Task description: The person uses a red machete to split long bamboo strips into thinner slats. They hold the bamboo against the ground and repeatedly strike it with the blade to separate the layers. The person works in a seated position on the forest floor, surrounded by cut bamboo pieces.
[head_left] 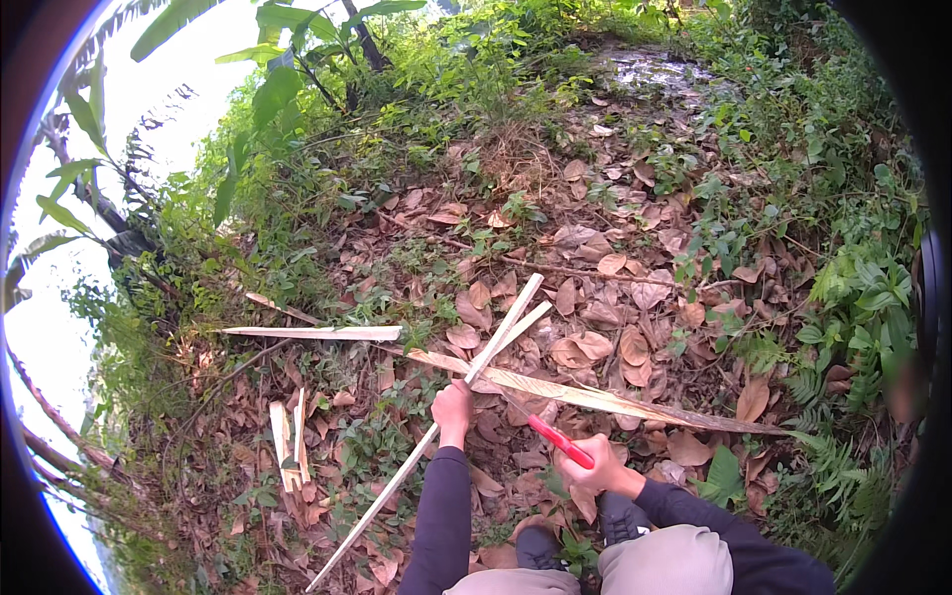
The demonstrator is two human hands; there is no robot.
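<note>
Long pale stick (415, 457) slants up from the lower left, passing through the left hand (453, 409) and on above the fingers, its upper end over the leaf litter. Farthest left on the ground, a pale board (312, 333) lies nearly level, and below it two short wood pieces (289, 446) rest close together. Next comes that left hand, closed in a fist around the stick; most of the length runs below the grip, a shorter part above. Just above the knuckles the stick crosses a long split plank (595, 399), which stretches off to the right, narrowing to a thin tip. A second pale strip (527, 324) sticks out to the right of the stick's upper part; I can't tell whether the two are joined. Further right, the right hand (592, 466) has its fingers curled around a red handle (561, 441), well apart from the stick's lower length. A thin blade (515, 403) points from it toward the plank near the left fist; whether it touches, I can't make out.
</note>
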